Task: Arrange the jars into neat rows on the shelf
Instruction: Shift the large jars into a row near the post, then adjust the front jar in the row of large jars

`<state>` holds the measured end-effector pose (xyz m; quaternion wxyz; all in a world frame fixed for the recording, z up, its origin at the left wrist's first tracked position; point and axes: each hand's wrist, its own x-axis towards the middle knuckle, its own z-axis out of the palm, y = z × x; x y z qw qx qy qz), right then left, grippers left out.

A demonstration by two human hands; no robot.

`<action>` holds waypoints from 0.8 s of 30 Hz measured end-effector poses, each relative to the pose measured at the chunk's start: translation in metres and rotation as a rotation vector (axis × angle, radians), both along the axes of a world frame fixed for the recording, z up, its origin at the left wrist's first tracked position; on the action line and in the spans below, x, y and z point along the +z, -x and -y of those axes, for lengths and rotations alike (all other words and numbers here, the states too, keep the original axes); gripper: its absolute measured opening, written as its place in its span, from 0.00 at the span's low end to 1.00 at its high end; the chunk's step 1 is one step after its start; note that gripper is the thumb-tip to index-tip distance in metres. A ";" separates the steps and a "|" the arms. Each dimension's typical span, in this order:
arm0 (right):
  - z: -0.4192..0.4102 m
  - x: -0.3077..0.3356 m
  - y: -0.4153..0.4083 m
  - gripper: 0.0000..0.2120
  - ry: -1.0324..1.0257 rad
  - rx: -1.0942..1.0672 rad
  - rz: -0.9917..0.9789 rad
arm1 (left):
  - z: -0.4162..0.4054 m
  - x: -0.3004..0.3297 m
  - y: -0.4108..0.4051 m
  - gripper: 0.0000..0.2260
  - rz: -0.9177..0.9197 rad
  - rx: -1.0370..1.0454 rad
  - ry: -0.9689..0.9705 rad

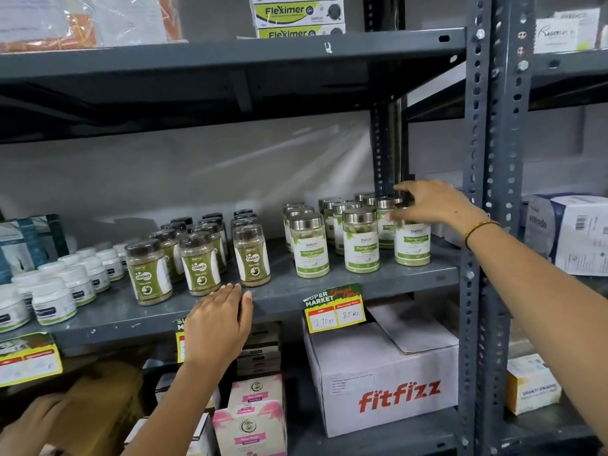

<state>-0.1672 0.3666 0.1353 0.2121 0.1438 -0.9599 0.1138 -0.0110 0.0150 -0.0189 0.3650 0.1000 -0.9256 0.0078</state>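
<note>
Several silver-lidded Moringa Leaves jars [360,240] stand in rows on the right part of the grey metal shelf [286,292]. My right hand [431,204] grips the top of the rightmost front Moringa jar [413,245], fingers curled over its lid. Left of them stand several dark-lidded Gaska jars [197,263] in slanting rows. My left hand [218,319] lies flat on the shelf's front edge, just in front of the Gaska jars, fingers spread and holding nothing.
Small white jars [54,299] fill the shelf's left end. A price tag [334,307] hangs on the front lip. The perforated upright [483,192] stands right of my right hand. Below sit a fitfizz carton [385,373] and pink boxes [251,419]. The upper shelf [230,54] overhangs.
</note>
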 end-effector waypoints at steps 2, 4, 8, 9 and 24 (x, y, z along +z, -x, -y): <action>0.005 0.008 -0.008 0.40 0.067 0.027 -0.109 | 0.000 0.000 0.000 0.21 -0.014 -0.004 -0.006; 0.020 0.015 -0.016 0.37 0.101 0.082 -0.246 | 0.001 -0.001 0.001 0.21 -0.012 -0.006 -0.013; 0.077 0.022 -0.042 0.35 0.167 0.312 -0.289 | 0.003 -0.001 0.001 0.22 -0.016 -0.009 -0.022; 0.094 0.022 -0.048 0.35 0.175 0.390 -0.264 | 0.003 -0.001 0.001 0.21 -0.018 -0.007 -0.018; 0.241 -0.015 -0.046 0.35 -0.106 0.557 -0.057 | 0.005 0.000 0.006 0.23 -0.014 0.007 0.011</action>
